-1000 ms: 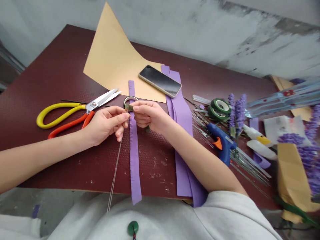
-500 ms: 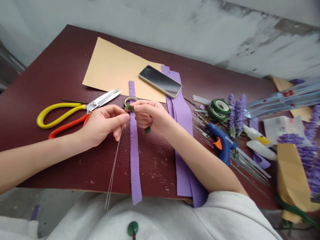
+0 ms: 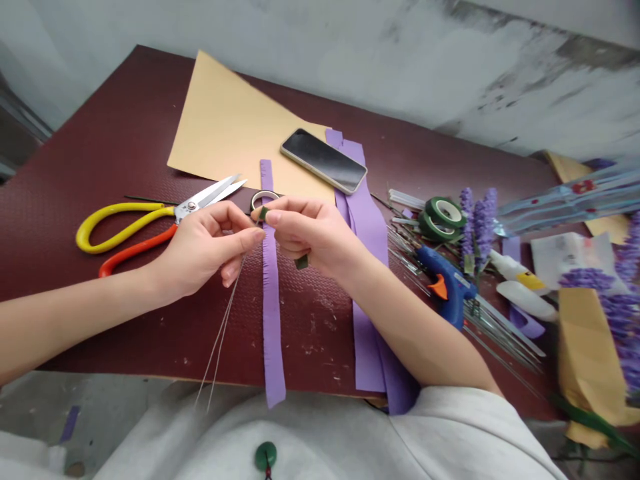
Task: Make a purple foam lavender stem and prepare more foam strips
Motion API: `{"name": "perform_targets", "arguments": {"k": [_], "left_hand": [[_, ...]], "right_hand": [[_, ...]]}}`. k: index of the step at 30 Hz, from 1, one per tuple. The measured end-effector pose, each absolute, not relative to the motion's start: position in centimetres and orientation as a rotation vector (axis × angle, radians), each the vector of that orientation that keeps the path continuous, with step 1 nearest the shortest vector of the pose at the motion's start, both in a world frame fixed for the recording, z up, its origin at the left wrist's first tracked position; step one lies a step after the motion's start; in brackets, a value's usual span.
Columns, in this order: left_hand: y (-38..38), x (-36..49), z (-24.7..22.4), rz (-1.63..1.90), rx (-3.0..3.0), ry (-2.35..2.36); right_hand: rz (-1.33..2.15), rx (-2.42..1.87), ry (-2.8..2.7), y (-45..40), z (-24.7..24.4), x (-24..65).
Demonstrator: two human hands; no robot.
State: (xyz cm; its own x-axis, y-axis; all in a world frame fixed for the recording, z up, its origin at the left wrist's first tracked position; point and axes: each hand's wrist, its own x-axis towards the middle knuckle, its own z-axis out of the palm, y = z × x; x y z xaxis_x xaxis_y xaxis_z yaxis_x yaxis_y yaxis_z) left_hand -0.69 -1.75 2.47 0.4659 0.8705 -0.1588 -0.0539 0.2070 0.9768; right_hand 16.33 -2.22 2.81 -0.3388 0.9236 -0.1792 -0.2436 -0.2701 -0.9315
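The left hand (image 3: 200,250) is pinching thin wires (image 3: 223,333) at the fingertips, and they're trailing off toward 7 o'clock, while the right hand (image 3: 313,233) is grasping green tape (image 3: 301,262), its end poking out below the curled fingers. The hands are almost touching, right over a fringed purple strip (image 3: 271,313). Across the dark red board (image 3: 100,147), the scissors (image 3: 125,230) are lying at 9 o'clock, a phone (image 3: 324,161) is resting on tan paper (image 3: 235,133) at 1 o'clock, a glue gun (image 3: 445,287) is sitting at 4 o'clock, and a grey wall (image 3: 350,60) is rising behind.
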Motion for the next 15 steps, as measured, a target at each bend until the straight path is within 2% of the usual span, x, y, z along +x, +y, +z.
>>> {"name": "perform_targets", "arguments": {"k": [8,15], "left_hand": [[-2.2,-0.6,2.8,0.784,1.204,0.855],[-2.3,-0.9,2.8,0.718,1.167,0.769]], "right_hand": [[1.493,-1.108,-1.094,-3.3,2.8,15.2],[1.569,-1.08,-1.047,-3.4,3.1,15.4]]}}
